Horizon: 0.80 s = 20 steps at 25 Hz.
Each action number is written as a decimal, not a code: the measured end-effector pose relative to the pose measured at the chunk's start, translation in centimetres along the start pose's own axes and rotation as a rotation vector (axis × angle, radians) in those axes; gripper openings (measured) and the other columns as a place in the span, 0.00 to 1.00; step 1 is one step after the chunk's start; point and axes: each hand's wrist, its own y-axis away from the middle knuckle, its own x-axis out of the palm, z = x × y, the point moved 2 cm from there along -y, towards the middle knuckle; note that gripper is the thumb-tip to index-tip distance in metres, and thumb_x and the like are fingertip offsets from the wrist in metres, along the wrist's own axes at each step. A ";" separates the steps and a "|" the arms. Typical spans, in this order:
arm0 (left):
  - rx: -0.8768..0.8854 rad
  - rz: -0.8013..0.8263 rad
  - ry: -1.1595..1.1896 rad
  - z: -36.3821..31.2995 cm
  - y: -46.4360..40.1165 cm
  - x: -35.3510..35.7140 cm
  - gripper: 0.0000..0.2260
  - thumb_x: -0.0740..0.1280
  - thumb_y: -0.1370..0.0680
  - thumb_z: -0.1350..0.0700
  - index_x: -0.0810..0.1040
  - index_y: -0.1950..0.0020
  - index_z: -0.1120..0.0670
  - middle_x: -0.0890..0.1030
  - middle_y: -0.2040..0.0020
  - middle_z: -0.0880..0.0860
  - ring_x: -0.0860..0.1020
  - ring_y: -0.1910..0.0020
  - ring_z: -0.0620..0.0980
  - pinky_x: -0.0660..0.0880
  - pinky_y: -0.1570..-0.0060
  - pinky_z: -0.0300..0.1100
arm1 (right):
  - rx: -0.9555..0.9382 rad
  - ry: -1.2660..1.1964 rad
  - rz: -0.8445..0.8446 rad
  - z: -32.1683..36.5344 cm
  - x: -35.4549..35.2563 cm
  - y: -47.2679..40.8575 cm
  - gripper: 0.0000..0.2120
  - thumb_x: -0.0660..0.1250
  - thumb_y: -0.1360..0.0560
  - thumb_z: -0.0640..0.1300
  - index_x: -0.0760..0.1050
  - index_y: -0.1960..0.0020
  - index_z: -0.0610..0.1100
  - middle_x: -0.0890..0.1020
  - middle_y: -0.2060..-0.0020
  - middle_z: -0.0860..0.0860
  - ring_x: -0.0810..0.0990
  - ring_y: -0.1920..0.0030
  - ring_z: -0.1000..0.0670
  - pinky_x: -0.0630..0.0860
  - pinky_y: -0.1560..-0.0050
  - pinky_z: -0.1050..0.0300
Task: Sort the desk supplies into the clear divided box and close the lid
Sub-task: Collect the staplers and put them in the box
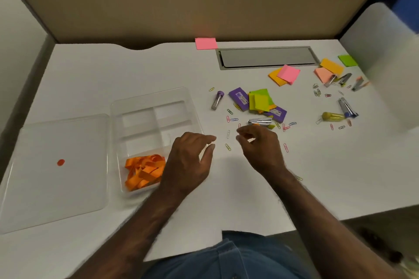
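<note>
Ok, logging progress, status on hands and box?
Left hand open beside box. Right hand curled over paper clips, grasp unclear. Only orange bands sorted; lid open.

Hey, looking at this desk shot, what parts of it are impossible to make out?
Head view only:
- Right hand: whether its curled fingers pinch a paper clip; the fingers hide it.
- Clear divided plastic box: the near right corner, covered by the left hand.
- Purple flat boxes: label print too small; green sticky notes overlap them.
- Blue object at the top right: blurred and cut by the frame edge.
</note>
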 end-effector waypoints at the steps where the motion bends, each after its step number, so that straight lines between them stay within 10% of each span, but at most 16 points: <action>1: -0.005 0.019 0.010 -0.9 -0.5 1.2 0.11 0.70 0.20 0.54 0.84 0.39 0.54 0.86 0.42 0.52 0.83 0.42 0.51 0.79 0.41 0.52 | 0.004 0.026 -0.014 -1.5 -0.8 -0.8 0.10 0.74 0.23 0.45 0.84 0.42 0.49 0.87 0.47 0.54 0.83 0.51 0.57 0.83 0.47 0.56; 10: -0.085 0.113 -0.004 -5.6 -4.6 9.6 0.11 0.71 0.20 0.55 0.84 0.39 0.54 0.86 0.43 0.50 0.81 0.41 0.51 0.77 0.39 0.51 | -0.073 0.310 0.236 -10.2 -2.2 -8.5 0.26 0.72 0.24 0.36 0.74 0.26 0.47 0.75 0.28 0.48 0.71 0.28 0.44 0.69 0.28 0.48; 20: -0.254 0.186 -0.055 -7.3 -8.4 15.0 0.16 0.71 0.20 0.53 0.80 0.33 0.54 0.82 0.36 0.52 0.78 0.35 0.51 0.73 0.31 0.48 | -0.230 0.330 0.303 -14.0 -2.8 -9.5 0.22 0.76 0.27 0.43 0.78 0.34 0.52 0.82 0.38 0.51 0.74 0.36 0.46 0.71 0.39 0.51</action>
